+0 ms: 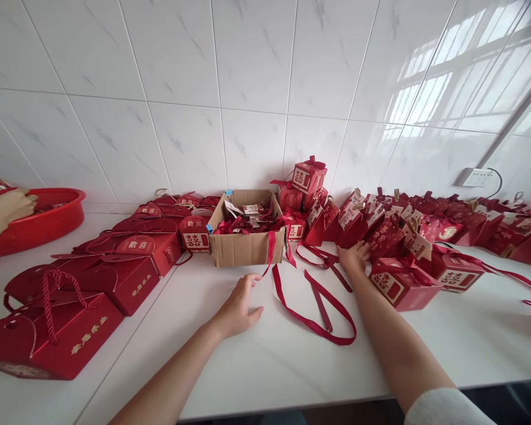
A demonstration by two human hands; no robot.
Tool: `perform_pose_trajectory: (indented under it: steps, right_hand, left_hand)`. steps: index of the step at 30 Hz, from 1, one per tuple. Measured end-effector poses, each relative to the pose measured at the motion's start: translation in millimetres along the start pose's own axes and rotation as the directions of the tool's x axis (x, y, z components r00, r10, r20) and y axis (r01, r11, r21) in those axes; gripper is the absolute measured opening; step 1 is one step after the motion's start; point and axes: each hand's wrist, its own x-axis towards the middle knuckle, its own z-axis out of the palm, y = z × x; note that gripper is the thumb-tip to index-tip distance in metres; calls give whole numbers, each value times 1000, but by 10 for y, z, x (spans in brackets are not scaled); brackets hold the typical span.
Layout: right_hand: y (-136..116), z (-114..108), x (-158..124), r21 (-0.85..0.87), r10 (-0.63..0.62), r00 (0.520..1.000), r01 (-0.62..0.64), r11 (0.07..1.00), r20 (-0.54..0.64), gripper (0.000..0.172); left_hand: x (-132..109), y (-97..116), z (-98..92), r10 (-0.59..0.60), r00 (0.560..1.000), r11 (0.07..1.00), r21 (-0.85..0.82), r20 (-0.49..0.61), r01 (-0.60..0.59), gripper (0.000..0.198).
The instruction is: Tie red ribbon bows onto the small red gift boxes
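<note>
My left hand (239, 307) is just in front of a cardboard box (241, 251), thumb and fingers apart. Its fingertips are at a red ribbon (271, 251) that hangs over the box's front edge; whether they touch it I cannot tell. Inside the box lie printed cards (253, 209) and more ribbon. My right hand (356, 258) reaches forward with its fingers spread, beside a cluster of small red gift boxes (351, 221). It holds nothing that I can see. Between my hands, a loose red ribbon (312, 330) curls on the white table (265, 378).
Larger red handled boxes (88, 330) stand in rows at left. Another person's hand (4, 215) is over a red basin (66, 215) at far left. Many red gift boxes (460, 271) crowd the right side. A tiled wall (252, 71) with a power socket (475, 177) runs behind.
</note>
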Motion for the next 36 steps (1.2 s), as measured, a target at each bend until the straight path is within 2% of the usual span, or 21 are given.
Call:
perform_pose_trajectory:
  steps: [4,7,17,23,27,31,36]
  right_hand:
    - [-41,-58,22,-48,-73,996,75,996,49,37]
    - [-74,-26,80,-69,-141,978,153,986,153,33]
    - [-226,259,392,-139,-125,949,171,975,291,33]
    - [-232,322,488,-20,-192,911,214,977,366,67]
    - [-227,292,467,32,-199,913,201,979,356,76]
    - [-301,294,421,70,-173,934,159,985,312,71]
    - [-389,313,364,122,-135,957,107,987,256,54]
  left_hand:
    - [-4,-1,-5,6,1000,1000,14,-3,-6,55]
    - [-6,2,0,-6,1000,1000,15,-14,6,54]
    - [37,29,-48,-56,996,997,-51,-72,52,45]
    - [64,36,-78,-120,992,991,-65,-34,118,46]
    - [57,50,-69,-124,992,991,-52,-27,122,47]
    - [41,50,-69,-125,992,992,-31,-11,124,46]
    - [28,84,-69,-130,991,991,-10,11,131,47]
